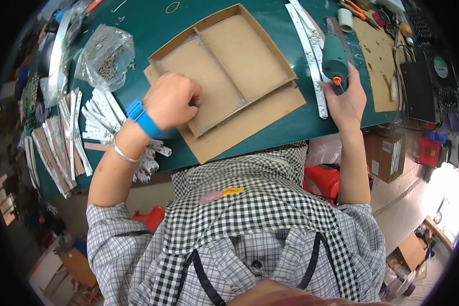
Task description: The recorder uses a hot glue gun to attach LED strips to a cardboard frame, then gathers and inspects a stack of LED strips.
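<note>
I curl my left hand over the cardboard tray's left side, its hold hidden; my right hand meets the green tool, grip unclear; best to steady the tray

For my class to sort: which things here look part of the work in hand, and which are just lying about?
Probably part of the work:
cardboard tray, under the left hand
green tool, in the right hand
white strips beside the right hand, perhaps

Apparently just lying about:
white cylinder, upper right
cardboard box, beside the table
</note>
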### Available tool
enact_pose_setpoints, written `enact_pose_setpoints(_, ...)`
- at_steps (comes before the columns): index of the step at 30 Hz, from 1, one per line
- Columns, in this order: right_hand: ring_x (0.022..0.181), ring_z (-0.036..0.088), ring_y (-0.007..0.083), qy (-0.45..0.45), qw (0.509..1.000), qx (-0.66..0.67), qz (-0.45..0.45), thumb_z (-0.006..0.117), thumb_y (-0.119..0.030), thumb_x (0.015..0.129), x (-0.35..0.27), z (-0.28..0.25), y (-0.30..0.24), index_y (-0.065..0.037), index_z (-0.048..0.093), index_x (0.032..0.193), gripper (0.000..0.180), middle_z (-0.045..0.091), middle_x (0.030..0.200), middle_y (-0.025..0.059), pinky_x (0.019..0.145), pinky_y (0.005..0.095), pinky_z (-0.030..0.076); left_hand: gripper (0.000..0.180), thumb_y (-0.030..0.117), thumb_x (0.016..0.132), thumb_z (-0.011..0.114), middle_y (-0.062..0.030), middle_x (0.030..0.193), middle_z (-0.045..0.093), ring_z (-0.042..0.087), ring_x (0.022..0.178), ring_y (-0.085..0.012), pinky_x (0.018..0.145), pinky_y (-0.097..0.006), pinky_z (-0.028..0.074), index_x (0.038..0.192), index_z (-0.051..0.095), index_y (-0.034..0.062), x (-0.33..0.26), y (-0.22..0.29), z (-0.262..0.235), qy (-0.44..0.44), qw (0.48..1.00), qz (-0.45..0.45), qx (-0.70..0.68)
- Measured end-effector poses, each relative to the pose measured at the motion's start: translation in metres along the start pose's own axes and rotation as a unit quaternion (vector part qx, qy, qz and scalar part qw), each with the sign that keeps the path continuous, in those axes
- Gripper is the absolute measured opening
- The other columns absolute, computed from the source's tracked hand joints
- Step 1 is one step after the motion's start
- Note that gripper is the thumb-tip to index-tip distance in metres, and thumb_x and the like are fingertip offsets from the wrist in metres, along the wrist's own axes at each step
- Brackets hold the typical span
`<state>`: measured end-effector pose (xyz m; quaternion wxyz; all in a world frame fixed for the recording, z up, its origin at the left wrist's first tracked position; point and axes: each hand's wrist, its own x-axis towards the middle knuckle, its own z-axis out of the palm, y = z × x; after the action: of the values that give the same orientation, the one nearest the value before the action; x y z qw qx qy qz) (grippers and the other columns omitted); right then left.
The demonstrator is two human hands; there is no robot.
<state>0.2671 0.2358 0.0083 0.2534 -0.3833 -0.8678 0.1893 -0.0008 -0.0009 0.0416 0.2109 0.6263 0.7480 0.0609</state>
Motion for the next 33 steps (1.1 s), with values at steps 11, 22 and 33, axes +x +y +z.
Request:
enact_pose_setpoints(11, 0.095, 0.067, 0.0267, 0.043, 0.997, 0.07, 0.011, 0.077, -0.002, 0.072, -0.014, -0.005, -0.025, -0.007, 0.054, 0.123, 0.057, 0.066, 0.108, 0.0135, 0.08, 0.0331, 0.053, 0.011, -0.002, 0.071, 0.071, -0.0113, 0.076, 0.068, 0.066, 0.067, -0.0206, 0.062, -0.029, 0.051, 0.082, 0.071, 0.0, -0.013, 0.014, -0.007, 0.162, 0.973, 0.021, -0.164)
enact_pose_setpoints(22, 0.086, 0.065, 0.0178, -0.12, 0.882, 0.446, 0.094, 0.077, -0.002, 0.073, -0.062, 0.025, -0.101, 0.001, 0.053, 0.114, 0.047, 0.067, 0.092, 0.0102, 0.076, 0.0305, 0.053, 0.008, 0.0, 0.078, 0.073, -0.0046, 0.077, 0.07, 0.066, 0.073, -0.0093, 0.067, -0.023, 0.052, 0.083, 0.069, -0.0035, -0.03, 0.022, -0.006, 0.18, 0.895, -0.118, -0.392)
enact_pose_setpoints(33, 0.098, 0.066, 0.0285, -0.168, 0.917, 0.358, 0.057, 0.074, 0.0, 0.073, -0.071, 0.056, -0.106, -0.003, 0.048, 0.126, 0.059, 0.066, 0.106, 0.0154, 0.085, 0.034, 0.051, 0.01, 0.005, 0.08, 0.075, -0.004, 0.077, 0.071, 0.067, 0.071, -0.0079, 0.065, -0.022, 0.053, 0.086, 0.071, -0.0016, -0.028, 0.006, 0.012, 0.2, 0.926, -0.112, -0.3)
